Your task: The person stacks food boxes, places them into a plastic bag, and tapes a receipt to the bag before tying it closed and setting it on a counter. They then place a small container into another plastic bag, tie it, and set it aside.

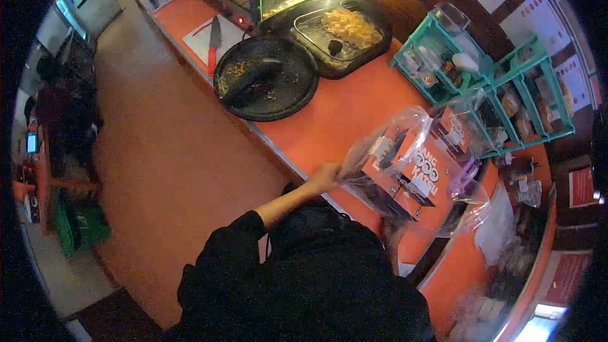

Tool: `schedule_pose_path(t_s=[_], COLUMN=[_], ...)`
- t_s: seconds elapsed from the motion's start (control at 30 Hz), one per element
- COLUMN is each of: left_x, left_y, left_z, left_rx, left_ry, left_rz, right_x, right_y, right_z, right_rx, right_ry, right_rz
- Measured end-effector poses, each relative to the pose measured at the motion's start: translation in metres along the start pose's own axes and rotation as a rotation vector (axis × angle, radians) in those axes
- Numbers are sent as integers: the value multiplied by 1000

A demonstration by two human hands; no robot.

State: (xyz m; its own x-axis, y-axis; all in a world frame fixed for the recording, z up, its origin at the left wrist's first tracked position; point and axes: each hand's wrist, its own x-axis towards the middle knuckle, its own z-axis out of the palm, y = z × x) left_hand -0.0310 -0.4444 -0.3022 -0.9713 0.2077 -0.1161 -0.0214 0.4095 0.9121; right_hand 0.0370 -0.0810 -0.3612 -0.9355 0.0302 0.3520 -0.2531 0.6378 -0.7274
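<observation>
A printed food box (437, 180), orange on top with dark sides, sits on the orange counter inside a clear plastic bag (415, 117). My left hand (325, 178) is closed on the edge of the bag at the box's near left corner. Below the near side of the box is my right hand (392, 233), dim and mostly covered by the bag and my sleeve. Its fingers do not show clearly.
A black stone mortar (285, 98) with a pestle stands on the counter (345, 104). Behind it is a black tray (373, 57) of fried food. A red-handled knife (214, 41) lies on a white board. Teal baskets (494, 82) of packets stand at the right.
</observation>
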Motion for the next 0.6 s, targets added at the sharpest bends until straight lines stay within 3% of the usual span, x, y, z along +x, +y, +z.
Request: schedule_pose_path(t_s=[0.03, 0.07, 0.13, 0.17, 0.23, 0.27, 0.33, 0.37, 0.43, 0.47, 0.5, 0.53, 0.57, 0.6], left_x=[-2, -5, -8, -8, -9, -3, 21, 32, 48, 46, 46, 54, 56, 51], left_y=[5, 12, 61, 107, 178, 203, 238, 247, 259, 281, 309, 320, 316, 308], left_z=[-3, -7, -29, -50, -71, -77, -81, -81, -76, -85, -99, -131, -159, -163], left_rx=[0, 114, 212, 193, 151, 152, 369, 374, -284, -584, -884, -939, -991, -986], left_ry=[-26, 60, 166, 184, 351, 319, 443, 414, -5, -50, -90, -229, -366, -380], left_rz=[12, 60, 285, 453, 473, 475, 624, 635, 399, 338, 268, 162, 47, 48], right_x=[10, 10, 2, 12, 55, 72, 102, 121, 159, 174, 190, 206, 209, 207], right_y=[-32, -21, 22, -8, -111, -164, -236, -288, -278, -236, -257, -284, -287, -285], right_z=[-12, -24, -57, -82, -130, -149, -164, -155, -152, -163, -171, -186, -197, -209], right_rx=[-16, -26, -90, -51, 255, 489, 1117, 535, 2, 57, 525, 986, 982, 988], right_ry=[-90, -60, -434, -327, 19, 143, 197, 243, 132, -6, 152, 308, 321, 248], right_rz=[40, 52, 36, 164, 350, 320, 83, 113, 270, 389, 379, 334, 338, 360])
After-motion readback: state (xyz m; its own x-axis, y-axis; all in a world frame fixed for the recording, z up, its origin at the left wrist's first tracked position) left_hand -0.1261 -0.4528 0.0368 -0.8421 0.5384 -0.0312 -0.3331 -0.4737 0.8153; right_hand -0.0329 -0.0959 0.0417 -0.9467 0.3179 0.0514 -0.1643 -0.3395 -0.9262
